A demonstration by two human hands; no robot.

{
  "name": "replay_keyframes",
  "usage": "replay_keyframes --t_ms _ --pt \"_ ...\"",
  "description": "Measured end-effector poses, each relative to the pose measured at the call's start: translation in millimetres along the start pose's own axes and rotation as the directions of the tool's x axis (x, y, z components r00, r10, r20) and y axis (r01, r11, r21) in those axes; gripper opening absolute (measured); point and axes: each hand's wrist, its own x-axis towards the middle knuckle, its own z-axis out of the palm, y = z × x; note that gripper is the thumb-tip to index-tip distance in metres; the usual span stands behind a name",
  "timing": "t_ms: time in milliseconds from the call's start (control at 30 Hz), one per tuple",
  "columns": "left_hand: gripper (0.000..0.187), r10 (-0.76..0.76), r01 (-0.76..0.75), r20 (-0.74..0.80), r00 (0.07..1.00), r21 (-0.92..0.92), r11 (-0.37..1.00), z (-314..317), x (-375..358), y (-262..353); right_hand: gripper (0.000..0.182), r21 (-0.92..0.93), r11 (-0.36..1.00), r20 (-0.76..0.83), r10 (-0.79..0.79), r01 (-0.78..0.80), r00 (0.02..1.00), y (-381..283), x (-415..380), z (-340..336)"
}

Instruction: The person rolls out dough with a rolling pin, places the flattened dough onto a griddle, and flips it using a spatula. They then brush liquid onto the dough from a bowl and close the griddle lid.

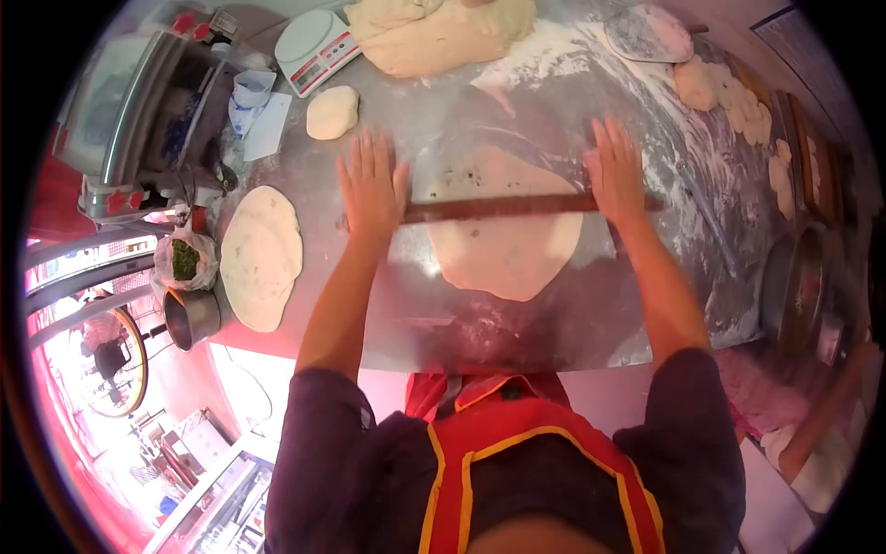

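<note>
A brown rolling pin (503, 208) lies across a flat, oval sheet of dough (508, 258) in the middle of the metal worktop. On the pin's left end rests my left hand (372, 185), palm down with its fingers stretched forward. My right hand (616, 175) lies in the same way on the right end, its fingers straight. Both palms press on the pin without wrapping round it. Dark specks show on the dough sheet behind the pin. Left of my left arm is a second rolled-out dough sheet (262, 258), and a small round dough piece (332, 113) sits ahead of my left hand.
A white kitchen scale (316, 51) and a large dough mass (443, 37) stand at the back. Flour and a thin rod (709, 217) lie right, with dough pieces (738, 103) beyond. A bag of chopped greens (185, 260) and a metal pot (191, 319) are left.
</note>
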Motion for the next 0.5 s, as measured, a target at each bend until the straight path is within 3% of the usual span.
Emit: replay_keyframes --t_ms 33,67,100,133,167,267,300,333,400,467,500 --pt "0.059 -0.002 0.002 0.065 0.998 -0.004 1.0 -9.5 -36.0 4.0 0.061 -0.039 0.999 0.159 0.019 -0.013 0.987 -9.0 -30.6 -8.5" --pt "0.061 -0.006 0.018 0.231 0.973 -0.052 0.998 -27.7 -67.8 10.9 0.063 -0.086 0.996 0.296 0.036 -0.011 0.954 -17.3 -63.0 -17.8" --pt "0.063 0.032 0.018 0.306 0.951 -0.158 0.987 -35.2 -102.0 11.8 0.068 -0.019 0.999 0.309 -0.04 0.049 0.95 -20.6 -100.8 -28.4" --pt "0.063 -0.027 0.079 0.235 0.972 -0.214 0.974 -43.8 -136.2 22.4 0.068 0.104 0.992 0.196 -0.089 0.07 0.977 -30.5 -134.0 -40.6" --pt "0.062 -0.067 0.151 0.272 0.96 -0.303 0.941 -54.7 -160.6 28.8 0.062 0.127 0.988 0.211 -0.108 0.083 0.972 -30.1 -154.0 -44.0" --pt "0.061 -0.114 0.204 0.282 0.952 -0.311 0.928 -68.3 -178.0 35.2 0.05 0.207 0.978 0.277 -0.072 0.013 0.958 -27.2 -165.6 -56.5" --pt "0.056 -0.212 0.217 0.05 0.976 -0.322 0.922 -65.5 -174.3 38.3 0.046 0.231 0.972 0.301 -0.042 -0.03 0.953 -28.1 -165.4 -60.2" --pt "0.055 -0.345 0.384 0.168 0.923 -0.417 0.824 -60.8 -165.9 39.8 0.045 0.19 0.98 0.252 0.009 -0.059 0.968 -26.3 -166.8 -62.8" --pt "0.051 -0.526 0.682 0.436 0.73 -0.517 0.518 -57.1 -151.6 48.0 0.042 0.12 0.985 0.162 0.102 -0.122 0.982 -13.2 -179.1 -69.7" --pt "0.044 -0.381 0.439 0.221 0.898 -0.525 0.729 -31.9 -150.3 65.0 0.041 0.029 0.976 0.086 0.215 -0.218 0.973 12.8 -186.7 -62.7" --pt "0.043 -0.425 0.531 0.32 0.847 -0.558 0.638 -31.7 -141.6 74.7 0.041 -0.013 0.962 0.043 0.272 -0.272 0.961 23.7 -187.4 -57.2"
